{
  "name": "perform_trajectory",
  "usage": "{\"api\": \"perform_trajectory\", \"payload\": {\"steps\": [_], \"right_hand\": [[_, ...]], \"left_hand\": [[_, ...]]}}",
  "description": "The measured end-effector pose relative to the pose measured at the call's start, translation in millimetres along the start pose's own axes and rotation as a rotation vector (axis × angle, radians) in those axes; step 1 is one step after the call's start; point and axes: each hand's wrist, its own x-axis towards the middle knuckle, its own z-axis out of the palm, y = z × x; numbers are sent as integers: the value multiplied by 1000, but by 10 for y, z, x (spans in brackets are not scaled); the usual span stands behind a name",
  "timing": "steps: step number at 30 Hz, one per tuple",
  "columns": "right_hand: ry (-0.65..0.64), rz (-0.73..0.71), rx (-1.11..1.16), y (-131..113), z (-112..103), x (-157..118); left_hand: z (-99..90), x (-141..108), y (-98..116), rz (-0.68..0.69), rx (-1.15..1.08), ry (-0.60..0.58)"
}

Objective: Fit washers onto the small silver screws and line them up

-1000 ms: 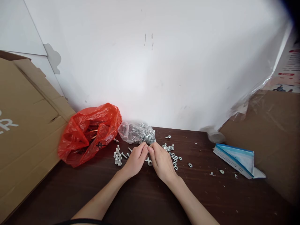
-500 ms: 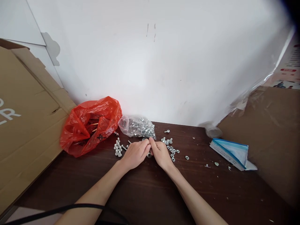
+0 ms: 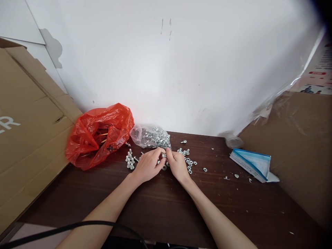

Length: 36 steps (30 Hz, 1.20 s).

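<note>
My left hand (image 3: 148,166) and my right hand (image 3: 178,166) meet at the middle of the dark table. Between their fingertips shows a small shiny metal bolt (image 3: 164,155), pinched from both sides. Fingers hide its ends, so whether a nut sits on it cannot be made out. Just below the fingertips lies a washer (image 3: 164,168), partly covered. Left of my left hand stand several bolts (image 3: 130,159) in a cluster, with a loose bolt (image 3: 136,159) beside them. Several nuts (image 3: 190,162) and a group of short bolts (image 3: 184,151) lie right of my right hand.
Behind my hands rests a clear bag of small metal hardware (image 3: 155,136), next to an open red plastic bag (image 3: 100,133). Cardboard boxes (image 3: 31,131) flank both sides. A blue-and-white packet (image 3: 250,164) lies at the right. A black cable (image 3: 77,224) crosses in front.
My left fingers have opened slightly away from the right ones, and the bolt between them now shows. The whole view has shifted a little, moving everything slightly up and left.
</note>
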Motion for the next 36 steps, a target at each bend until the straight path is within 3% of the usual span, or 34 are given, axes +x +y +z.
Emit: {"api": "perform_trajectory", "payload": {"steps": [8,24,30,36], "right_hand": [[7,-31,-14,12,0,-6],[-40,-46,-20,-11,2,-23],[-3,-56,-18,13,-26,-5],[20,-50,-10,-2,-34,3]], "left_hand": [[2,16,-21,55,-60,85],[-16,21,-6,65,-50,-12],[-31,15,7,6,-57,-6],[-9,8,-13,66,-66,37]]}}
